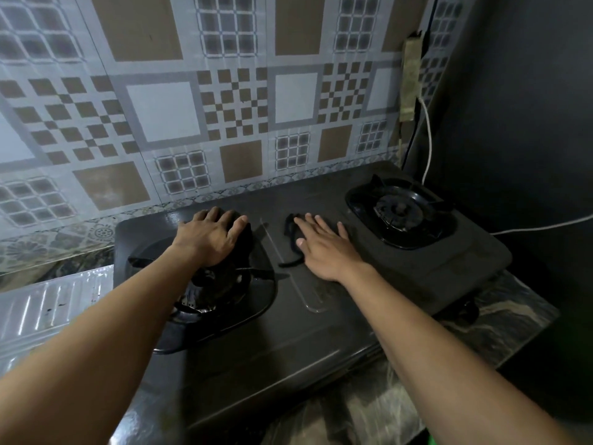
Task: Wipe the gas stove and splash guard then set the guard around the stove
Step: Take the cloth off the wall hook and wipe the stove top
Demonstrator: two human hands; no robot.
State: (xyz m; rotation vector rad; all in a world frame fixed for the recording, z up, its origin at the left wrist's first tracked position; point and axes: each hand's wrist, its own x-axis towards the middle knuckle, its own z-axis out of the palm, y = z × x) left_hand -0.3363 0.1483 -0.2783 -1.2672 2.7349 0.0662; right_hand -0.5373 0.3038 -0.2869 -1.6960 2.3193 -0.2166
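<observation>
The right hand lies flat and spread, palm down, on the middle of the stove, fingers pointing toward the wall. It presses on a dark cloth, of which a strip shows past the thumb and forefinger on its left side; the fingers are not closed around it. The left hand rests palm down at the far edge of the left burner, fingers loosely curved over something dark under the palm; whether that is more cloth or part of the pot support cannot be told.

Both forearms reach in from the bottom corners. The stove is a dark two-burner unit standing on a marbled bench, its back close to the patterned tile wall. The right burner sits uncovered near the far right corner. The guard, a ribbed, shiny sheet, lies flat to the left of the stove, just beside its left edge, not set around it. A white cable hangs down the wall behind the right burner.
</observation>
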